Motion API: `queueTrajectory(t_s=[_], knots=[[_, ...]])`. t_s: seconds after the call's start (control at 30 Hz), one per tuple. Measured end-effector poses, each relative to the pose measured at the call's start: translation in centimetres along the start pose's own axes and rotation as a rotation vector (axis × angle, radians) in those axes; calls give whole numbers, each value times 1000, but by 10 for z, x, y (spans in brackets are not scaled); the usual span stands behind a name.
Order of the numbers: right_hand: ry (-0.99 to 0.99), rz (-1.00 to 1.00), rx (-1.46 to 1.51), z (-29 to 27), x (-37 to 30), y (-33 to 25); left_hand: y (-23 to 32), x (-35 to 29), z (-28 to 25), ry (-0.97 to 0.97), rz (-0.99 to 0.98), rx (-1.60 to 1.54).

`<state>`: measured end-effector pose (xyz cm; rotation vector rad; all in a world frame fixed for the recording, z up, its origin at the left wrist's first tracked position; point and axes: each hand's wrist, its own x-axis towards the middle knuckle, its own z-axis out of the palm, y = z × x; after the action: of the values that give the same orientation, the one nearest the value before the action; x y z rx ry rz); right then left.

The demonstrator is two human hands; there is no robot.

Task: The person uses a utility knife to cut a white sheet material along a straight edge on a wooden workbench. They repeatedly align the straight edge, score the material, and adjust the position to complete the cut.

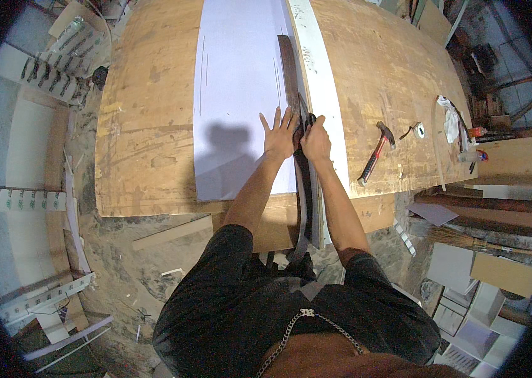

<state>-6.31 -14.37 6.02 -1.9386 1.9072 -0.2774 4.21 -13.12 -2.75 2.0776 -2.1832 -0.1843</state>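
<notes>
A long dark brown strip [288,69] lies lengthwise along a pale lavender panel [234,75], beside an upright board edge. My left hand [280,135] rests flat with fingers spread, its thumb side against the strip. Close to its right, my right hand [316,140] is closed around a small black tool [311,118]; most of it is hidden by the fingers, so its kind does not show. The strip passes under the hands and runs over the near table edge toward me. A white board [319,69] lies just right of the strip.
On the wooden table [146,126], right of the panel, lie a claw hammer [376,154] with a red and black handle and a tape measure [418,130]. Farther right are a white cloth [451,123] and small bottles. A broom [486,242] and stacked boards [452,268] are at the right.
</notes>
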Motion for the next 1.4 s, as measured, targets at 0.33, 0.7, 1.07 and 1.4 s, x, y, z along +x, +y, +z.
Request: queueTrajectory(t_s=[0.33,0.7,1.07,1.4], knots=[[55,-42,-9,5,13,0,1,-1,-8,-39,10,-11],[-13,-57,48,-5,-8,8,1,1,11,94,2,12],[68,-118,-72,-7,11,19,16,-45,5,86,49,-187],[69,-158,46,-6,-25,21,2,-50,11,71,113,-209]])
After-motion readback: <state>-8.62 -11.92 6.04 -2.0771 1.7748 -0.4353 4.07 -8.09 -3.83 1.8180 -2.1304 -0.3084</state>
